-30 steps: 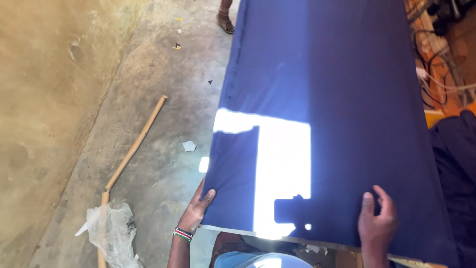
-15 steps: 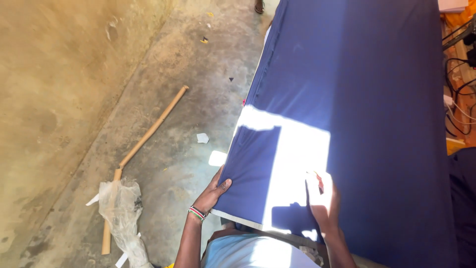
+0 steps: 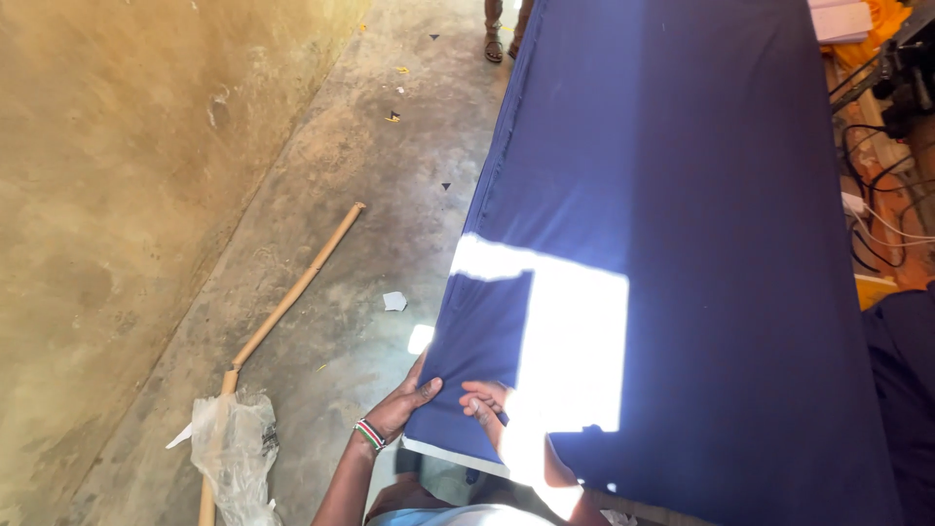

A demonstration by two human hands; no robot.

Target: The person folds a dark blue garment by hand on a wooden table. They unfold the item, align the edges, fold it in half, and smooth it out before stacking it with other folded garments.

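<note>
Plain navy-blue cloth with a bright white sunlit patch, red, white and green beaded wristband, tan wooden stick, clear whitish plastic bag, mottled grey-brown concrete floor, ochre wall

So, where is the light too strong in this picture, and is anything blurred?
Head view: a sunlit patch burns out on the navy cloth, washing over the right hand; the left hand stays shaded and readable; the concrete floor looks sharp.

Dark blue cloth spread flat over long table, near-left corner pinched, sunlit patch.
</note>
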